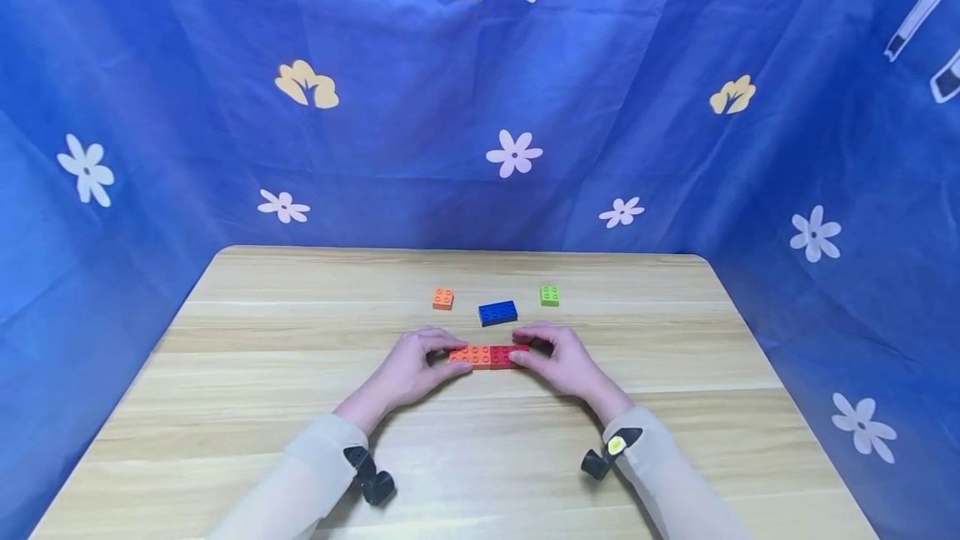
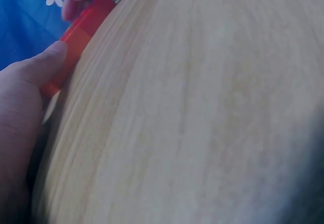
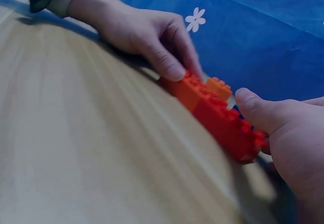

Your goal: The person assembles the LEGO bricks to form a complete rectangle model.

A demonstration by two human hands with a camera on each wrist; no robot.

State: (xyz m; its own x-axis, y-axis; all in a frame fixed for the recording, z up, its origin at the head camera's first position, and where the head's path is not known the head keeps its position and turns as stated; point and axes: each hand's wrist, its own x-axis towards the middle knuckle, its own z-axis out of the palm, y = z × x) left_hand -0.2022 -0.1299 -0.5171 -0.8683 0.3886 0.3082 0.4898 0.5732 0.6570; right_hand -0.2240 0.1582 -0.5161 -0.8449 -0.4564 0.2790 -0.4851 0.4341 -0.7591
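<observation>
An orange building brick (image 1: 478,356) and a red building brick (image 1: 498,355) lie end to end in one row on the table, studs up. My left hand (image 1: 411,367) holds the orange brick at its left part, thumb along the near side and fingers behind. At the other end, my right hand (image 1: 564,363) has its thumb and fingers about the red brick, covering its right part. The right wrist view shows the same red brick (image 3: 220,125) meeting the orange one, with the right thumb close over its studs.
Beyond the hands lie a small orange brick (image 1: 443,299), a dark blue brick (image 1: 498,313) and a small lime green brick (image 1: 550,296). The wooden table (image 1: 300,298) ends at a blue patterned curtain (image 1: 405,132) at the back and sides.
</observation>
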